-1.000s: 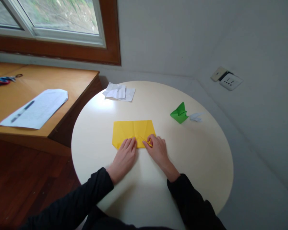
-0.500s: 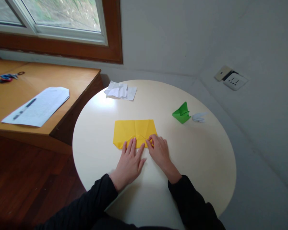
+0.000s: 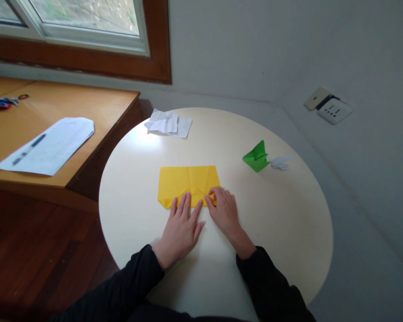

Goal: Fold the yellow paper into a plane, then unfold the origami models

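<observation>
A creased sheet of yellow paper (image 3: 177, 180) lies flat on the round white table (image 3: 137, 188), its near-left corner turned in and its near edge folded. My left hand (image 3: 180, 227) rests palm down with fingers spread, the fingertips pressing on the paper's near edge. At the near-right corner, my right hand (image 3: 223, 210) pinches the yellow paper between thumb and index finger. That corner is partly covered by my fingers.
A folded green paper (image 3: 256, 157) and a small white folded paper (image 3: 280, 163) stand at the right. White sheets (image 3: 168, 123) lie at the far edge. On the wooden desk (image 3: 110, 105) are papers (image 3: 58, 150), a pen (image 3: 29, 149) and scissors (image 3: 5, 103).
The camera view has shifted slightly. Both hands stay in nearly the same place on the yellow paper, with the right hand still pinching its corner.
</observation>
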Action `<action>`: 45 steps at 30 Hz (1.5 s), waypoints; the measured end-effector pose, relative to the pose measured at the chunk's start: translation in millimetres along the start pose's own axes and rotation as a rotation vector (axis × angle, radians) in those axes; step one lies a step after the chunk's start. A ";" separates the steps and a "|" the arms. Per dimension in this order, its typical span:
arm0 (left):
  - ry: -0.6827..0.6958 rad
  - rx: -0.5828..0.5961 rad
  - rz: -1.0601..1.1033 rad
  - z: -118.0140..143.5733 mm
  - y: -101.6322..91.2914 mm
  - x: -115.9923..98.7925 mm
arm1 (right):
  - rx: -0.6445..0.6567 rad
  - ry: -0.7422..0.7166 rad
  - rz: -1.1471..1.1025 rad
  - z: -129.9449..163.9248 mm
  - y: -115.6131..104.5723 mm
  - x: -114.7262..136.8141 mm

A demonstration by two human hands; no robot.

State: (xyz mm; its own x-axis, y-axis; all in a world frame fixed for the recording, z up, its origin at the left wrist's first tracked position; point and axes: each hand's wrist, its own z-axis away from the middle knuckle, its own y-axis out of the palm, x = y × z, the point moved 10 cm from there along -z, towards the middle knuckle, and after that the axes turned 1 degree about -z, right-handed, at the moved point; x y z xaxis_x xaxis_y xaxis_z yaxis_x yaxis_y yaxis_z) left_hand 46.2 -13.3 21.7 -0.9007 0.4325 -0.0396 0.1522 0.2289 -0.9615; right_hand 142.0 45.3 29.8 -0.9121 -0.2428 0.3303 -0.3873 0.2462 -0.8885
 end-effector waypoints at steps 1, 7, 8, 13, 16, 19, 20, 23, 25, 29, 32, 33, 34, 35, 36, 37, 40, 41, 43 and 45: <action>0.000 0.000 -0.001 0.0 0.0 -0.1 | 0.002 0.002 0.003 -0.2 0.1 -0.2; -0.001 0.006 -0.009 0.7 1.7 -0.3 | 0.052 0.001 0.005 -1.2 3.2 0.6; -0.001 0.008 -0.011 0.8 2.1 -0.2 | 0.056 0.002 0.007 -1.3 3.4 0.6; 0.005 0.014 -0.013 1.2 2.7 -0.5 | 0.077 -0.001 0.023 -1.7 3.9 1.8; 0.006 0.022 -0.007 1.1 2.6 -0.6 | 0.081 -0.004 0.027 -1.8 3.6 2.5; 0.000 0.030 0.010 1.0 2.8 0.1 | 0.076 -0.009 0.022 -1.6 3.2 2.7; -0.003 0.032 0.018 1.0 2.9 0.4 | 0.075 -0.010 0.018 -1.5 3.3 2.7; -0.006 0.036 0.044 1.3 3.4 0.6 | 0.073 -0.011 0.000 -1.3 3.7 2.0; -0.004 0.036 0.067 1.9 3.1 0.1 | 0.070 -0.008 -0.025 -1.2 3.6 0.7; -0.077 -0.086 0.158 3.6 -13.2 9.9 | 0.049 -0.001 -0.169 -0.4 0.0 -3.3; -0.185 -0.257 0.255 9.3 -35.2 30.1 | 0.006 -0.054 -0.259 3.5 -8.0 -1.6; -0.217 -0.298 0.292 12.2 -40.6 37.7 | -0.011 -0.092 -0.276 6.0 -11.5 1.0; -0.241 -0.322 0.330 15.2 -44.0 44.8 | -0.026 -0.136 -0.289 9.2 -14.9 4.3; -0.244 -0.329 0.364 18.0 -45.6 49.6 | -0.034 -0.183 -0.299 13.1 -17.6 8.3; -0.218 -0.319 0.394 20.2 -45.7 51.0 | -0.029 -0.231 -0.305 17.5 -19.1 12.6; -0.171 -0.292 0.414 22.2 -44.3 49.3 | -0.014 -0.275 -0.304 22.2 -19.2 17.0; -0.027 -0.173 0.399 29.6 -35.6 36.7 | 0.059 -0.358 -0.256 35.6 -14.0 27.0; -0.002 -0.137 0.377 32.1 -32.7 33.1 | 0.076 -0.367 -0.230 39.0 -12.1 28.8; 0.022 -0.081 0.342 35.0 -28.5 27.7 | 0.091 -0.368 -0.173 43.8 -9.6 30.8; 0.020 -0.052 0.336 34.6 -26.6 25.4 | 0.094 -0.370 -0.130 46.9 -8.6 33.1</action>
State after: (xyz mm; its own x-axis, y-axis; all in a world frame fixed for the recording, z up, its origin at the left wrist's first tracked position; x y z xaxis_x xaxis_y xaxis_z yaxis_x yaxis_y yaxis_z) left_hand 5.3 -38.5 36.9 -0.7889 0.5081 -0.3457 0.4598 0.1146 -0.8806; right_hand 121.5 -9.0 33.4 -0.7394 -0.5921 0.3204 -0.4669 0.1080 -0.8777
